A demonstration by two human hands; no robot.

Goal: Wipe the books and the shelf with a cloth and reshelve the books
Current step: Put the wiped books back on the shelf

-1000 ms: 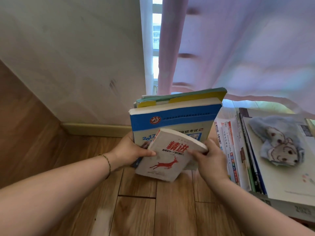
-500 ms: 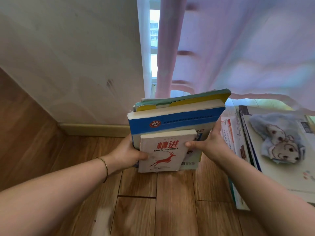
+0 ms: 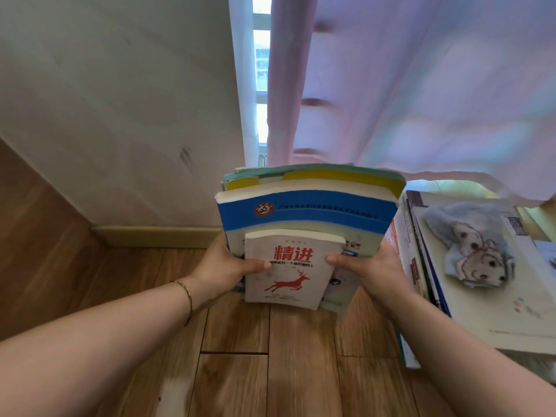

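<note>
Now – both hands point(image 3: 301, 269) grip book stack point(image 3: 304, 224) edges | floor point(image 3: 234, 371) below – open

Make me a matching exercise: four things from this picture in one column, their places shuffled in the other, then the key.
1. white deer book
2. blue-banded book
3. cloth
4. left hand

A. lying on the stacked books at right
B. gripping the bundle's left edge
C. front of the held bundle
D. directly behind the front book

Pairs: 1-C, 2-D, 3-A, 4-B

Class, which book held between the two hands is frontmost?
The small white book with the red deer; the larger blue-banded book and yellow-edged one stand behind it.
</note>
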